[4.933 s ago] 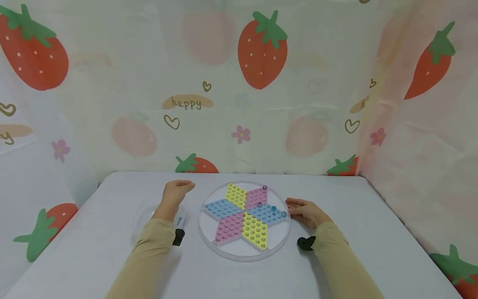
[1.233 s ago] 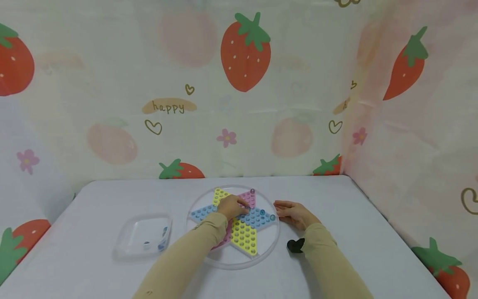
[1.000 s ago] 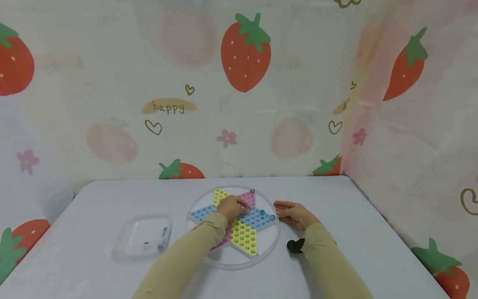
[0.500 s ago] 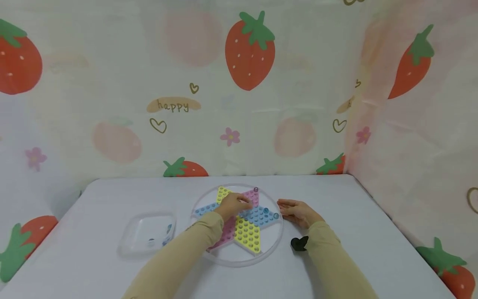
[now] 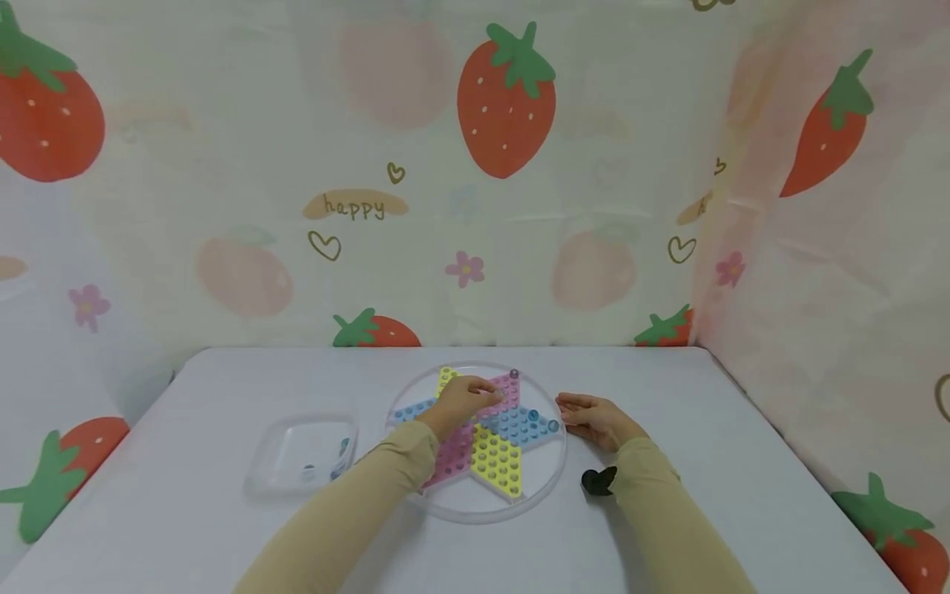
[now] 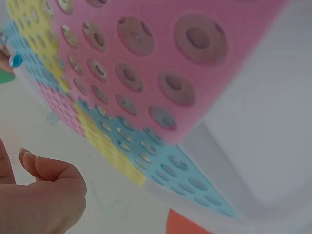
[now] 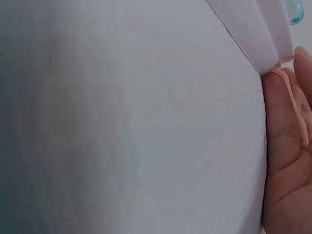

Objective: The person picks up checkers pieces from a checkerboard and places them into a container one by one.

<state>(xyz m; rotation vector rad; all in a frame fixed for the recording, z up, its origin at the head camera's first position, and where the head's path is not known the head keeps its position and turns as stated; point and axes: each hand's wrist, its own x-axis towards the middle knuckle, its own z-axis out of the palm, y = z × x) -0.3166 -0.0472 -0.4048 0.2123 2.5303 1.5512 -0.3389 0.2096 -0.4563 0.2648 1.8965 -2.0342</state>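
We see the round game board on the white table, right of the tray and nearer the table's far edge than its near one. Our left hand reaches in over it, fingertips at the pink diamond that runs from the star's middle toward the far right rim. Its fingers are bent and the thumb lies close to them; we cannot tell whether a marble sits between the tips, or whether they touch the board. What matters most is how the grey marble lies: at the diamond's outer tip, just beyond and slightly right of the left fingertips, which are nearer to it than the right ones. A marble has no long axis, so only the diamond's own line gives a direction. Our right hand rests at the board's right rim, fingers fairly straight and touching it, no marble seen in them; the outer blue marble lies just inside that rim, the inner blue marble farther in. Left of the board, the clear tray holds a few bluish marbles.
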